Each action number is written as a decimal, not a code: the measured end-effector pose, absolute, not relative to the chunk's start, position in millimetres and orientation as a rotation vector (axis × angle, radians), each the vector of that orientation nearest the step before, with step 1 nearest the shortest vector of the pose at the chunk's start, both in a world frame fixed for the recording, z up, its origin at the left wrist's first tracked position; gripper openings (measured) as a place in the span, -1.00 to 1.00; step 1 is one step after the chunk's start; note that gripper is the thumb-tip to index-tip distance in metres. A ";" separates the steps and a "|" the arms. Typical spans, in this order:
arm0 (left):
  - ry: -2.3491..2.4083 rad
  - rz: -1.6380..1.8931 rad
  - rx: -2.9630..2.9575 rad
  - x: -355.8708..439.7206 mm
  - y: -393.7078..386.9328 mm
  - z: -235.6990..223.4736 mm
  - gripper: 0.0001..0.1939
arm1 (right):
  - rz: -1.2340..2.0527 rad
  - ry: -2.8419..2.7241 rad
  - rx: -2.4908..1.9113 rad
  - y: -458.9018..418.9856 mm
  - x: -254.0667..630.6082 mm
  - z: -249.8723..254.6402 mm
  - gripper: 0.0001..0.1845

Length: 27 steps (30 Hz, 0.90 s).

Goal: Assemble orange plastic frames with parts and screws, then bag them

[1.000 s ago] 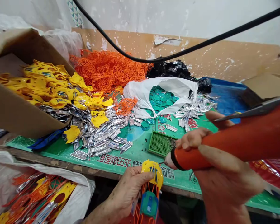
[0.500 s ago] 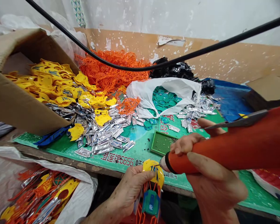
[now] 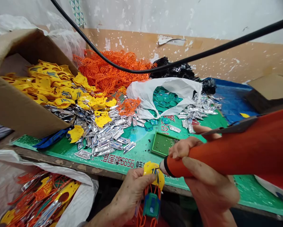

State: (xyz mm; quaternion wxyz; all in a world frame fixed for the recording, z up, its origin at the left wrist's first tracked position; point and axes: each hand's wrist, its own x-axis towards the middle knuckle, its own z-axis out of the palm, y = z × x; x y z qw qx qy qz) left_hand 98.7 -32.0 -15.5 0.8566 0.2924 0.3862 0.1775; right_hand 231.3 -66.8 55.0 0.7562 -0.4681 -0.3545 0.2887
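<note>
My left hand (image 3: 129, 192) pinches a yellow plastic piece (image 3: 160, 179) at the front edge of the table. Orange strips and a green-blue plastic block (image 3: 151, 205) hang below that piece, joined to it. My right hand (image 3: 209, 176) is wrapped round an orange power screwdriver (image 3: 235, 151) lying nearly level. The tool's tip meets the right side of the yellow piece; whether a screw sits there is too small to tell. Just beyond the tip is a green perforated tray (image 3: 162, 143) with small dark bits in it, probably screws.
A cardboard box (image 3: 11, 104) spills yellow pieces (image 3: 53, 82) at left. Silver pieces (image 3: 105, 138), orange strips (image 3: 113, 66) and a white bag (image 3: 141, 94) of green pieces cover the table. A black cable (image 3: 141, 71) hangs across. A sack (image 3: 87, 189) of assembled parts stands front left.
The screwdriver and my right hand have shifted slightly left and down, its tip still at the yellow piece. My left hand keeps its hold. The whole view has moved a little.
</note>
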 end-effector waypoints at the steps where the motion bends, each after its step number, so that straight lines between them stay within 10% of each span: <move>1: 0.810 0.375 0.624 98.5 -32.7 -16.6 -0.70 | 0.619 -0.782 -1.032 -67.3 231.2 54.6 -0.47; 19: 0.785 0.343 0.566 93.0 -25.4 -6.5 -0.71 | 0.563 -0.754 -0.862 -63.7 248.4 67.2 -0.41; 27: 0.823 0.284 0.533 90.5 -21.1 -8.9 -0.68 | 0.259 -0.650 -1.135 -36.6 289.2 41.6 -0.82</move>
